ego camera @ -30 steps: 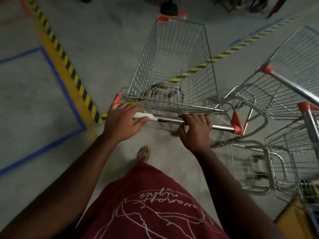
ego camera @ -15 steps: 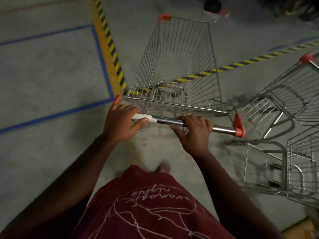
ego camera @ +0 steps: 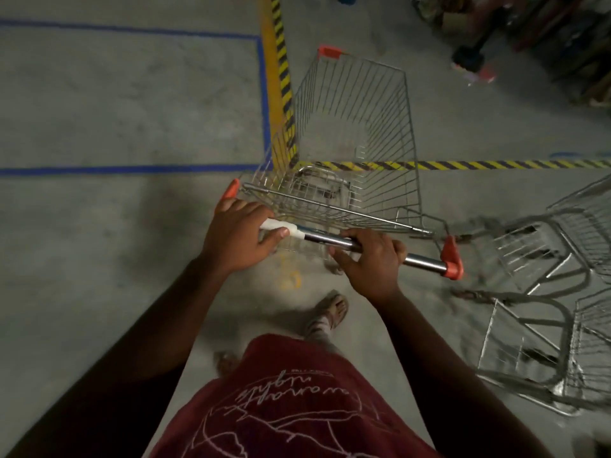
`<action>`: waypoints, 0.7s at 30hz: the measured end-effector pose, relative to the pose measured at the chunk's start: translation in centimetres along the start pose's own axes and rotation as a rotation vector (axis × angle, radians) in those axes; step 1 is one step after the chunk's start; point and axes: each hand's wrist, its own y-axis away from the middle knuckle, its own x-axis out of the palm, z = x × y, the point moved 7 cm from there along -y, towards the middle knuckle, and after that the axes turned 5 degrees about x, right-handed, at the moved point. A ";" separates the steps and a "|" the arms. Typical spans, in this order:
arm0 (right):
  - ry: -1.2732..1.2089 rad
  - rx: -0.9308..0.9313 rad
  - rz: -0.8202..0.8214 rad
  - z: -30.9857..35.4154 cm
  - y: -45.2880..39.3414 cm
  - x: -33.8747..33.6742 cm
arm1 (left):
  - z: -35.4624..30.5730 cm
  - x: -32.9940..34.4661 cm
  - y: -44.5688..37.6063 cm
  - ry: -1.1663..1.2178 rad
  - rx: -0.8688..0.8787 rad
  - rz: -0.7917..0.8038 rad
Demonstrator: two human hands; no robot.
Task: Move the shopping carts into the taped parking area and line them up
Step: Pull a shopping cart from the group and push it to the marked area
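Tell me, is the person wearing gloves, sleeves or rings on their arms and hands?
No. The left hand and right hand are bare: no gloves, rings or watch show. Both forearms are bare too, with no sleeves in view. Lower down is a dark red shirt with a white line drawing and handwriting-style letters.

The shopping cart (ego camera: 353,143) stands straight ahead of the person, with the left hand (ego camera: 236,238) and right hand (ego camera: 372,261) side by side on its handle bar (ego camera: 334,240). The taped parking area (ego camera: 132,100) lies to its left on the floor; two more carts (ego camera: 555,292) stand to its right.
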 end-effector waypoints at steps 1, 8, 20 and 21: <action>-0.010 -0.008 0.013 1.6 1.2 0.7 | 1.1 -1.0 1.8 -0.005 -0.025 0.014; -0.003 -0.105 0.177 11.9 7.0 5.9 | 7.2 -7.7 13.5 -0.058 -0.116 -0.056; 0.454 -0.465 0.700 24.5 2.8 13.0 | 19.7 -15.6 25.6 -0.212 -0.341 -0.111; 0.527 -0.488 0.672 25.6 2.6 13.5 | 20.7 -16.1 26.4 -0.234 -0.360 -0.108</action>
